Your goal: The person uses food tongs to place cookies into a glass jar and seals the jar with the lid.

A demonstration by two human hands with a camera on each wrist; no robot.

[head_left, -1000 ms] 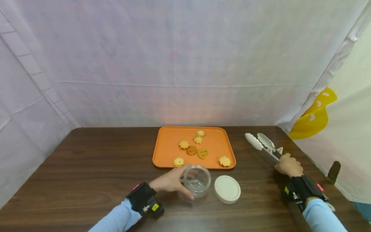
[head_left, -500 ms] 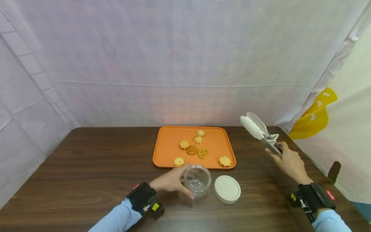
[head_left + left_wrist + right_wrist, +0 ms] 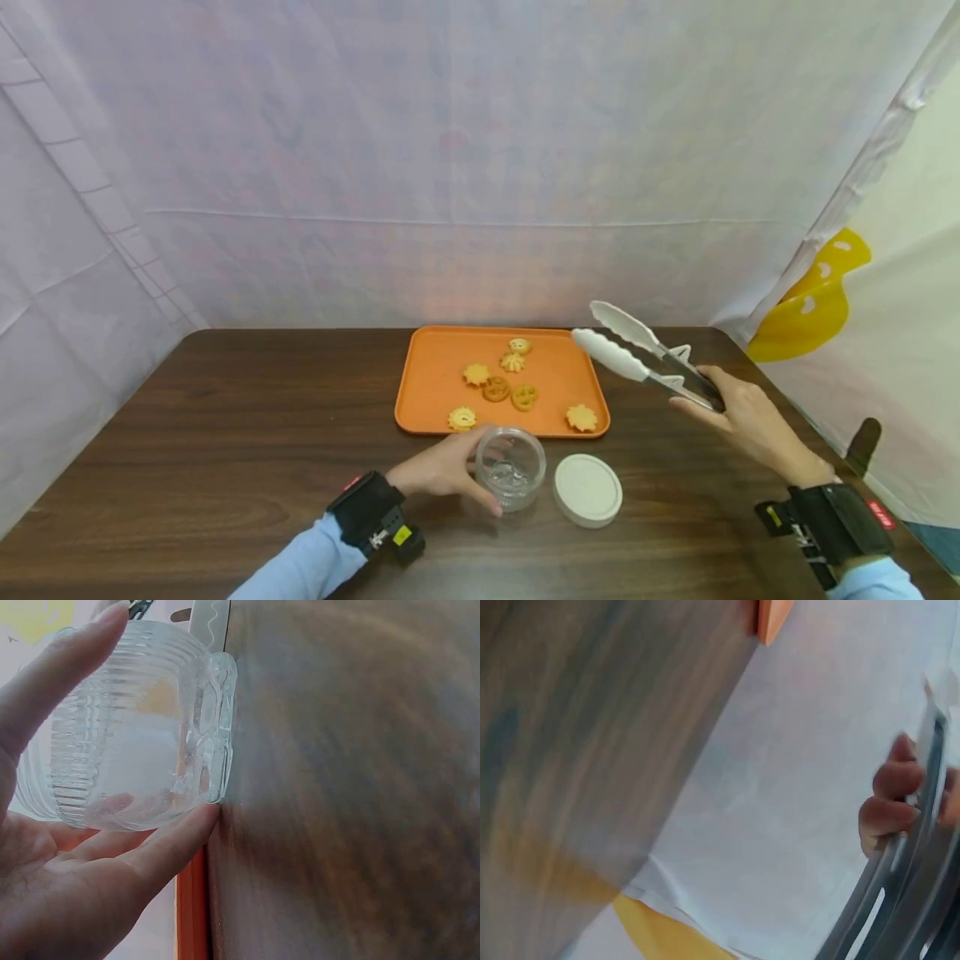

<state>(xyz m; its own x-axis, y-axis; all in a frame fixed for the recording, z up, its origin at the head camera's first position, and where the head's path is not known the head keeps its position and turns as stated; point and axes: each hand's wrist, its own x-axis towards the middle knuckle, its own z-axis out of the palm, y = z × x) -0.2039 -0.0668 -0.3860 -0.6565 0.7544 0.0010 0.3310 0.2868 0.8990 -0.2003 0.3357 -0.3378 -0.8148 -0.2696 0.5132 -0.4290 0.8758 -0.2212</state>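
My left hand (image 3: 450, 468) holds a clear ribbed jar (image 3: 512, 479) upright on the table, thumb on the near side and fingers on the far side. In the left wrist view the fingers (image 3: 161, 851) lie along the jar's wall. My right hand (image 3: 753, 421) grips a pair of tongs (image 3: 648, 358) by the handles, raised off the table. The tongs' white tips are spread apart, near the tray's right edge, with nothing between them. Several biscuits, among them a star-shaped one (image 3: 581, 417) and a pretzel-like one (image 3: 496, 388), lie on the orange tray (image 3: 427, 354).
A white round lid (image 3: 588, 490) lies on the table just right of the jar. The dark wooden table (image 3: 247, 450) meets a pale cloth (image 3: 465, 167) at its back edge. A yellow shape (image 3: 810, 304) shows on the cloth at the right.
My right hand has lifted the tongs off the table and swung them leftward toward the tray, and their tips have spread apart. The left hand and jar have stayed put.
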